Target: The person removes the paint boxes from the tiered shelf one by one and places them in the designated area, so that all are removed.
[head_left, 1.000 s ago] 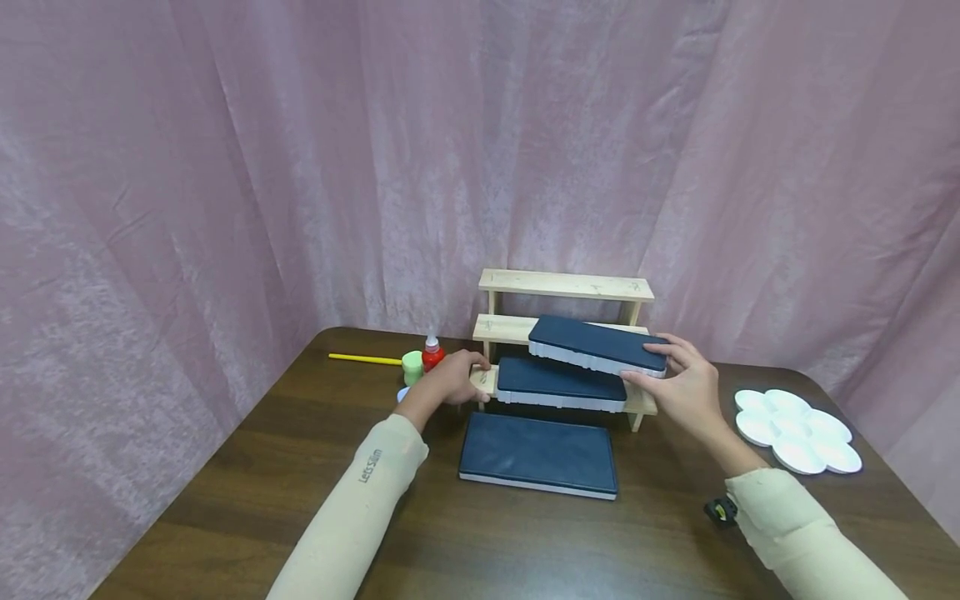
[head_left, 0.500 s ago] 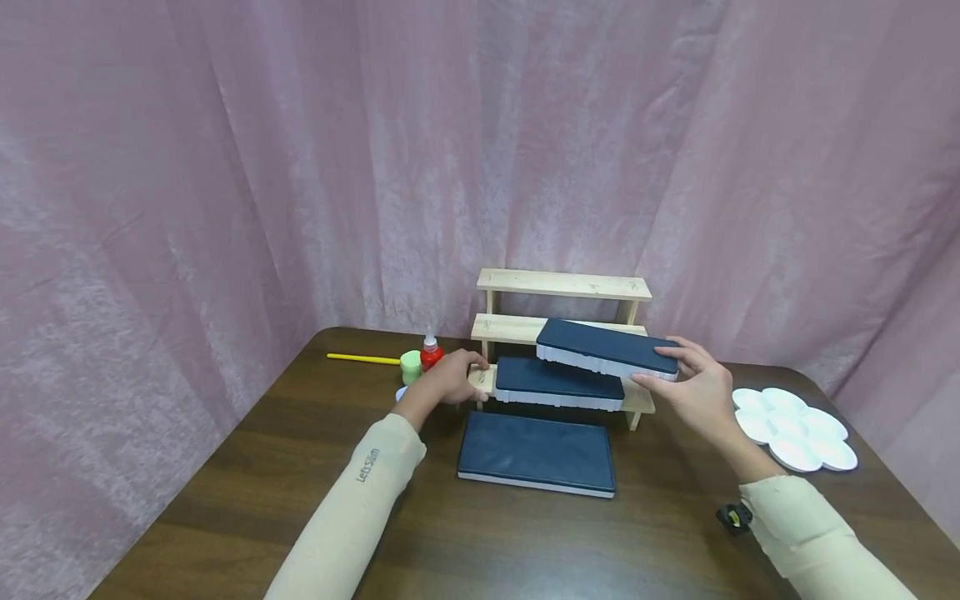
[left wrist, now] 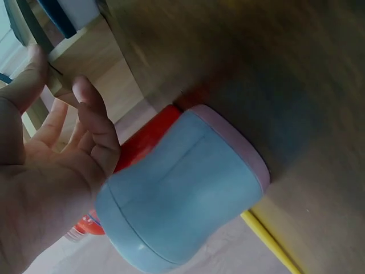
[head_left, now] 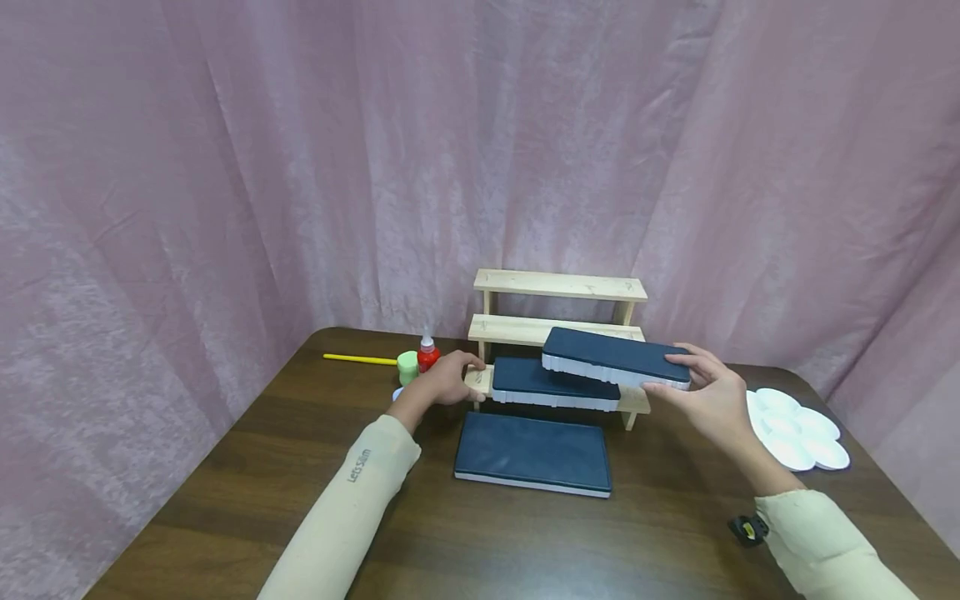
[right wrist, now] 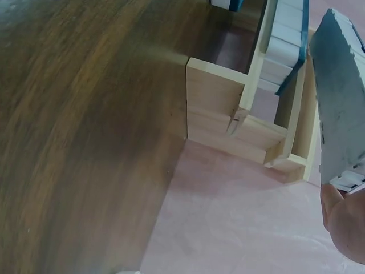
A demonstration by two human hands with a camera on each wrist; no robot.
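A three-tier wooden shelf [head_left: 558, 287] stands at the back of the dark table [head_left: 225, 500]. My right hand [head_left: 708, 398] grips the right end of a dark blue flat box [head_left: 611, 354], holding it tilted in the air in front of the middle tier; the box [right wrist: 342, 91] and the shelf [right wrist: 239, 123] also show in the right wrist view. A second blue box [head_left: 551, 379] lies on the lowest tier. A third blue box [head_left: 532, 450] lies on the table in front. My left hand [head_left: 444, 383] holds the left end of the lowest tier, thumb on the wood [left wrist: 80, 48].
Beside my left hand stand a red bottle [head_left: 427, 354], a green cap [head_left: 407, 367] and a pale blue cup [left wrist: 182, 194]. A yellow stick [head_left: 358, 359] lies behind them. A white paint palette [head_left: 798, 427] sits at the right. Pink curtain surrounds the table.
My right hand has carried the tilted blue box to the right, off the middle tier. The left hand has stayed on the shelf's end.
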